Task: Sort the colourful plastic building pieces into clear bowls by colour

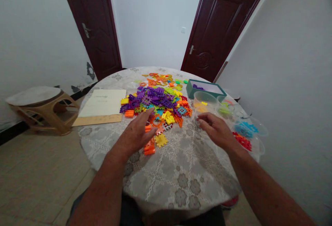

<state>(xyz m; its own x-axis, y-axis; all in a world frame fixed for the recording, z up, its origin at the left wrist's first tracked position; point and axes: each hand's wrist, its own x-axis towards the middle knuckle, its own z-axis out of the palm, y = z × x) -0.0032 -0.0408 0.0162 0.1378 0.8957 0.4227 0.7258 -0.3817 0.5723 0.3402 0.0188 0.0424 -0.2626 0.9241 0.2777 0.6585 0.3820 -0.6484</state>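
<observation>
My left hand [137, 131] is over the near left edge of a heap of plastic building pieces [155, 96], thumb and fingers apart. Beside its thumb lie orange pieces [149, 149] and a flat yellow square piece [161, 140]. Yellow tube-like pieces [168, 117] are at the heap's near side, with purple ones piled on top. To the right of the heap, my right hand [214, 129] hovers with bent fingers; I see nothing between them. Just beyond it stands a clear round tub [206, 99] holding yellow pieces.
Clear tubs with blue pieces [245, 129] and red pieces [242, 141] stand at the right edge. A green box [190, 89] with purple pieces is at the back right. At left lies a cream board [103, 103]; a stool [44, 112] stands beyond the round table.
</observation>
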